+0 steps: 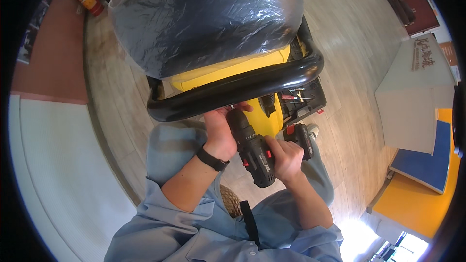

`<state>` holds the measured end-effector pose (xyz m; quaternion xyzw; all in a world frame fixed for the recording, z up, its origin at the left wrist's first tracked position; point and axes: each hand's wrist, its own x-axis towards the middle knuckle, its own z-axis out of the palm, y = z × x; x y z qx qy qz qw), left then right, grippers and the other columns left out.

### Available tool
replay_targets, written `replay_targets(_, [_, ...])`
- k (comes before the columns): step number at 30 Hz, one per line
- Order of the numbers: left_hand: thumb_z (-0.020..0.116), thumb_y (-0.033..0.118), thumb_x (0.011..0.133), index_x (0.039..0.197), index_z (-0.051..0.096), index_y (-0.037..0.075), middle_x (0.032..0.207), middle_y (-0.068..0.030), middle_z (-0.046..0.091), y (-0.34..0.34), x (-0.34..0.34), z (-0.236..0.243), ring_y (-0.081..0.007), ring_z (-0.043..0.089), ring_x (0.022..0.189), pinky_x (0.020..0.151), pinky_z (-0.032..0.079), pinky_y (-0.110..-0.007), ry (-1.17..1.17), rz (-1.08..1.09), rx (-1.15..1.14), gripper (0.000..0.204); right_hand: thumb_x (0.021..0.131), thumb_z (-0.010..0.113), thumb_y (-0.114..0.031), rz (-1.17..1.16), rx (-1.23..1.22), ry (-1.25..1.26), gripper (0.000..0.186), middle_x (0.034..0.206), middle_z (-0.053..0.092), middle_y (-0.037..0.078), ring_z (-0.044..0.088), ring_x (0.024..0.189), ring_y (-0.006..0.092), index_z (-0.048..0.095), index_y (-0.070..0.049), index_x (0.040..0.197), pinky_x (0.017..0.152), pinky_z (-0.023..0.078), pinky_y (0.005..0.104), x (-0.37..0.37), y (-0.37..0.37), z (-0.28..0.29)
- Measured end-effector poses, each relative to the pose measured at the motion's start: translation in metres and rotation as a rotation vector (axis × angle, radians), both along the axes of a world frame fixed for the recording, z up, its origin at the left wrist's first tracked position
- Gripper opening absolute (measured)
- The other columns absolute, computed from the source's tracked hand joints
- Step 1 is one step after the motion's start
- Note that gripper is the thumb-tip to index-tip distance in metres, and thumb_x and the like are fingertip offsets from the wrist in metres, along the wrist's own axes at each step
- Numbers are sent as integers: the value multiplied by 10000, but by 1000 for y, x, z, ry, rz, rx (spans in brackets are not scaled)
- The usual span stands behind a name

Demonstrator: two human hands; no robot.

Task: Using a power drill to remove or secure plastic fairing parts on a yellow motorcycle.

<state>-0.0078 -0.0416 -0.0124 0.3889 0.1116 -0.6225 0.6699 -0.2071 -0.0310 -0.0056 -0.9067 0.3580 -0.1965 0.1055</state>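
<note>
My right hand (288, 157) is wrapped round the handle of a black cordless drill (256, 157) with red switches. The drill's battery (298, 140) sticks out on the right of that hand, and its chuck points away from me, just below a thick black tubular bar (233, 87). My left hand (219, 133) is at the chuck end, its fingers curled round the front of the drill. A small shiny piece shows at the drill's tip; the bar and drill hide most of what those fingers pinch. Beyond the bar is a yellow machine body (264, 119).
Clear plastic film (208, 17) covers a large dark part above the yellow body. An open black toolbox (310, 104) with several hand tools lies on the right. A woven stool (230, 201) is under me. A fire extinguisher (90, 1) stands far left; a pale counter (410, 97) stands right.
</note>
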Motion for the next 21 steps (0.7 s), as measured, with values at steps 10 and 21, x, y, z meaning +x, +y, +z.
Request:
replay_targets(10, [314,431,956,953,640,35,906,-122,697,2,0,-1,-206,640,827,706,497,-302,-50,-19,-56,513,684,685,-148,15,-17,-22,393,664,561,37,607,571,221,672,-78,1070,556,480,343,0,-4,-2])
replay_targets(21, [320,452,970,938,623,64,917,-92,702,1,0,7,-206,665,861,694,504,-313,-93,-36,-15,494,690,688,-126,-30,65,-29,392,688,592,66,622,598,261,660,-63,1076,576,489,367,3,4,-4])
